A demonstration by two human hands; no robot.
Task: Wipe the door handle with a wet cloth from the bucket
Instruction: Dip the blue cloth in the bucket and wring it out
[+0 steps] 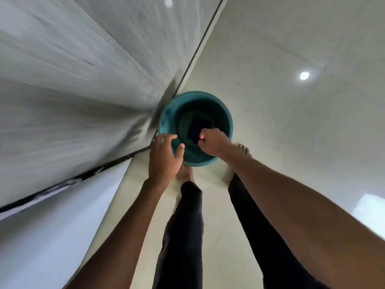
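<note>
One teal bucket (pixel 195 128) stands on the floor (pixel 291 122). One dark cloth (pixel 199 128) lies inside it. Two hands show, the left hand (pixel 164 159) and the right hand (pixel 212 142). Two bare feet and two dark-clad legs are visible below.

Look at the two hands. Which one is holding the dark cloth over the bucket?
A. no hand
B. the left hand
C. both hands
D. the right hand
D: the right hand is closed on the dark cloth above the teal bucket, while the left hand hangs open beside the rim.
</note>
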